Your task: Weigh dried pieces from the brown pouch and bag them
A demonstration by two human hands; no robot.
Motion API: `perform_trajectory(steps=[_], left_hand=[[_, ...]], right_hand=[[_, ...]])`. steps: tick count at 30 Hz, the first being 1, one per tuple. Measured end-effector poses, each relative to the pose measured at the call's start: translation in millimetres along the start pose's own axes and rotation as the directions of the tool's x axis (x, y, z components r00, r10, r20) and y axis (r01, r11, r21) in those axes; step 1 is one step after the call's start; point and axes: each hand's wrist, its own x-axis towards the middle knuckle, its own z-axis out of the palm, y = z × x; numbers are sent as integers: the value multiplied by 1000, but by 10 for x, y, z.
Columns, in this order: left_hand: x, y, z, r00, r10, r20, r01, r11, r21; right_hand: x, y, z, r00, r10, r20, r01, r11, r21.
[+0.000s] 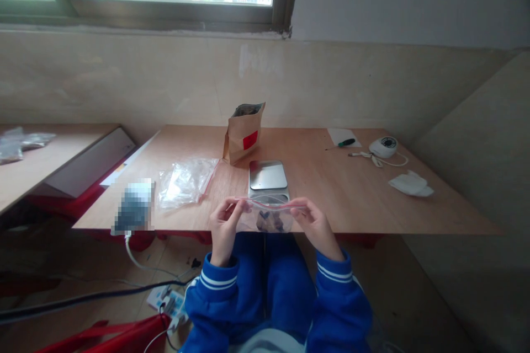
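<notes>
Between my hands hangs a clear zip bag (265, 222) with a red strip along its top; several dark pieces lie inside. My left hand (227, 223) pinches the left end of the bag's top edge. At the other end, my right hand (312, 222) grips the same edge, and the mouth looks slightly parted in the middle. Just beyond the bag sits a kitchen scale (268, 175) with a bare steel plate, its front partly covered by the bag. Behind the scale a brown paper pouch (244, 135) with a red label stands upright, its top open.
A pile of clear zip bags (184, 181) lies left of the scale, near a blurred phone (134, 207) on a cable. On the right are a screwdriver (345, 143), a white camera (383, 147) and a crumpled white cloth or tissue (411, 183). The wooden table (323, 193) ends before my lap.
</notes>
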Motion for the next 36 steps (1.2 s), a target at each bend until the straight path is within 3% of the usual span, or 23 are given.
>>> perform_trajectory(steps=[3,10,18,22,28,36], left_hand=[[16,0,-19,1000,-3,-18,3,1000,-18],[11,19,-23,1000,-2,4,2,996,-87],[-43,8,15,996,66,-65,-66,998,-6],[-48,-2,68,1000,14,-2,-14,998,-54],[-54,-41,124,992,-49,114,77,963,-260],[-56,-85,95,995,-57,86,68,988,-135]], right_hand=[[-5,-2,1,1000,0,9,0,1000,14],[-18,-40,25,992,-86,-90,88,996,20],[0,-4,44,966,-150,-212,156,988,12],[23,87,92,971,-85,-222,112,987,114],[72,244,238,983,57,-175,12,930,368],[90,242,271,961,32,-276,50,958,283]])
